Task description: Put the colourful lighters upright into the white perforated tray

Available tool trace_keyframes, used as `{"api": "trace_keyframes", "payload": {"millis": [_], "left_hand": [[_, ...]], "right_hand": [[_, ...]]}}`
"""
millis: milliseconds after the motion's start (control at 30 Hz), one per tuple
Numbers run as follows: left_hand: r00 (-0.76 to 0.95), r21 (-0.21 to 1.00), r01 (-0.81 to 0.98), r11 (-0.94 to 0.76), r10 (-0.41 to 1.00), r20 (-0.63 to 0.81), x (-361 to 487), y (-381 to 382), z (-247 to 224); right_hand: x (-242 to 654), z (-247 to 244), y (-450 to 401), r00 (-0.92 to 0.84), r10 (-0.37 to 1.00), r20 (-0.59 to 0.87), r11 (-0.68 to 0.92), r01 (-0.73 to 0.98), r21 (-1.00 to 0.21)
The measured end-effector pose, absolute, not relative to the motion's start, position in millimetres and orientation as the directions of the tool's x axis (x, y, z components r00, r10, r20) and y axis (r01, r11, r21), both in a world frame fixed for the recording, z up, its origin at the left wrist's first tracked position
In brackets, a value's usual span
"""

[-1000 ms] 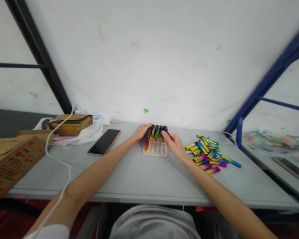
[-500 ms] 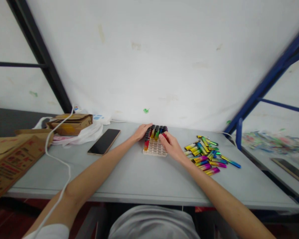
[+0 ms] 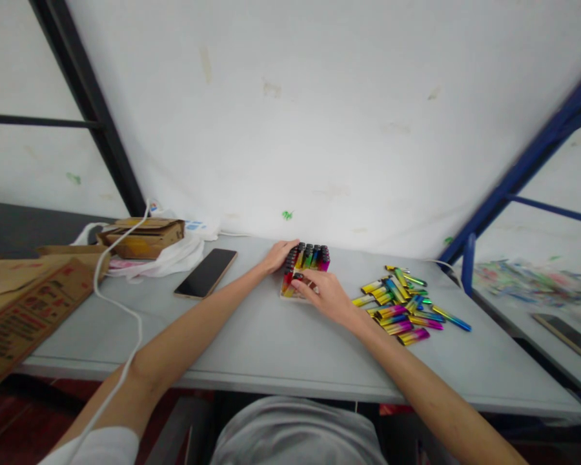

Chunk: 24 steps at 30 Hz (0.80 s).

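Black-topped lighters point(image 3: 314, 255) with shiny yellow, red, green, blue and purple bodies stand upright in rows in a pale tray point(image 3: 285, 298) with small compartments. My left hand point(image 3: 278, 254) is wrapped round the tray's back left corner, its fingertips reaching behind the lighters. Over the front of the tray, my right hand point(image 3: 323, 294) is closed, with a black-topped lighter point(image 3: 298, 276) at its thumb and fingers. That hand hides most of the front compartments. To the right lies a loose pile of shiny, multicoloured lighter-shaped pieces point(image 3: 392, 313).
A dark phone point(image 3: 206, 273) lies left of the tray. Cardboard boxes point(image 3: 39, 303), a white plastic bag point(image 3: 177, 258) and a white cable point(image 3: 136, 323) are farther left. The wall point(image 3: 319, 129) stands behind the grey table point(image 3: 271, 349); a blue metal frame point(image 3: 508, 174) rises at the right.
My right hand has moved left and towards me, from the tray's right side to over its front compartments. My left hand stays at the back left corner. The view has shifted slightly.
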State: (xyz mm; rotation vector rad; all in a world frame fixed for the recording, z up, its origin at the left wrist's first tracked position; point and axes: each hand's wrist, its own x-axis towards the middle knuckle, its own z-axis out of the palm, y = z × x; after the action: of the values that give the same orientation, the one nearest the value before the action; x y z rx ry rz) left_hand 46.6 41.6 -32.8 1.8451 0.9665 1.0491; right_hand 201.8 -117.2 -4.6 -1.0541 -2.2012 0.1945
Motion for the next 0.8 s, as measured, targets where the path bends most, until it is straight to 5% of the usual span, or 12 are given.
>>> {"api": "trace_keyframes", "payload": {"millis": [267, 533, 800], "left_hand": [[0.362, 0.911, 0.196, -0.363, 0.89, 0.277, 47, 41, -34], [0.346, 0.918, 0.192, -0.346, 0.899, 0.267, 48, 47, -38], [0.373, 0.902, 0.212, -0.376, 0.885, 0.281, 46, 42, -35]], "right_hand": [[201, -10, -111, -0.489, 0.741, 0.461, 0.662, 0.648, -0.376], [188, -6, -113, -0.49, 0.794, 0.361, 0.569, 0.808, -0.155], [266, 33, -118, -0.387, 0.808, 0.444, 0.547, 0.771, -0.325]]}}
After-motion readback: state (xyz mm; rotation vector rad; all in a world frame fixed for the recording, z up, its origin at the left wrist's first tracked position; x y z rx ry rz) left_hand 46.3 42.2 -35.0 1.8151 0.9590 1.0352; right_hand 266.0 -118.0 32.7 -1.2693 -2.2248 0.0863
